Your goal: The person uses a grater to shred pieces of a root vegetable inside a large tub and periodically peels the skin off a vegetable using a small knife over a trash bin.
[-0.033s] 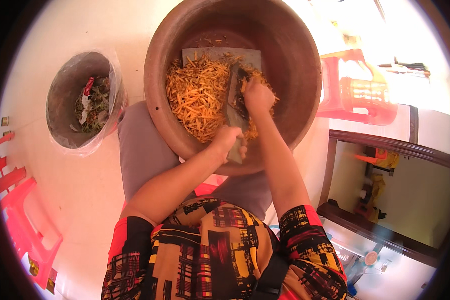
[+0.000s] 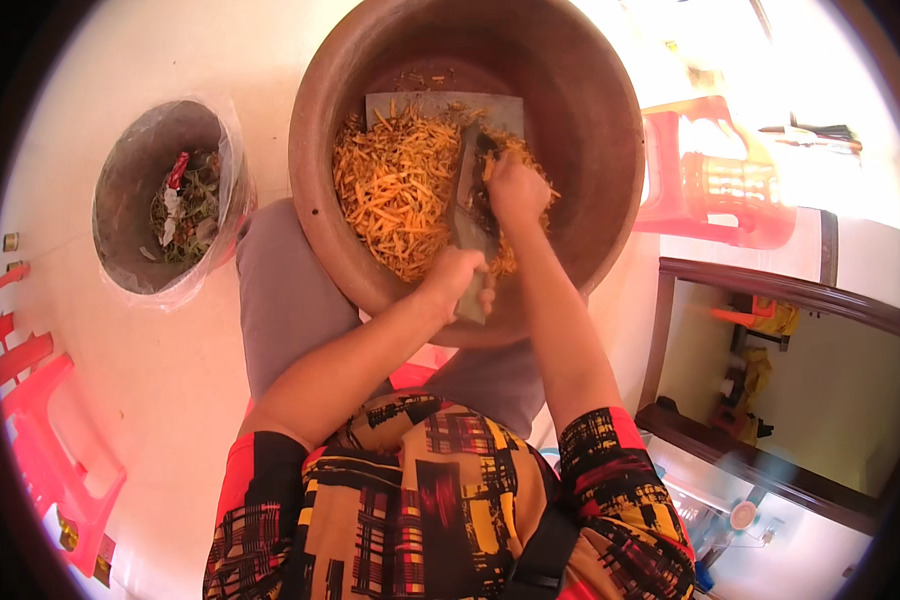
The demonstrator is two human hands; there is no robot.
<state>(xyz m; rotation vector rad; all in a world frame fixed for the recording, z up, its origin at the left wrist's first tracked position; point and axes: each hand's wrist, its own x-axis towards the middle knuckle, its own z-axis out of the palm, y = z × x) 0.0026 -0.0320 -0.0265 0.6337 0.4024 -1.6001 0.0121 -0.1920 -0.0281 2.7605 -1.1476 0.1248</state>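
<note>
Inside a big brown tub [image 2: 315, 190] lies a heap of orange shreds [image 2: 390, 200]. A long grey grater [image 2: 467, 195] slants through the shreds, its darker middle partly hidden. My left hand [image 2: 457, 280] is wrapped round its near end, which pokes out below the fingers. On the right side of the grater, my right hand [image 2: 518, 190] is closed and pressed close to its face. What those fingers hold is mostly hidden; a bit of orange shows beside them. Behind the heap a flat grey board [image 2: 505, 112] rests in the tub.
A bin [image 2: 120, 190] with a clear liner, holding green scraps and a red wrapper, stands at the left. Red plastic stools [image 2: 715, 180] are at the right, with another red stool [image 2: 70, 450] at the lower left. A dark-framed glass panel [image 2: 830, 400] is at the lower right.
</note>
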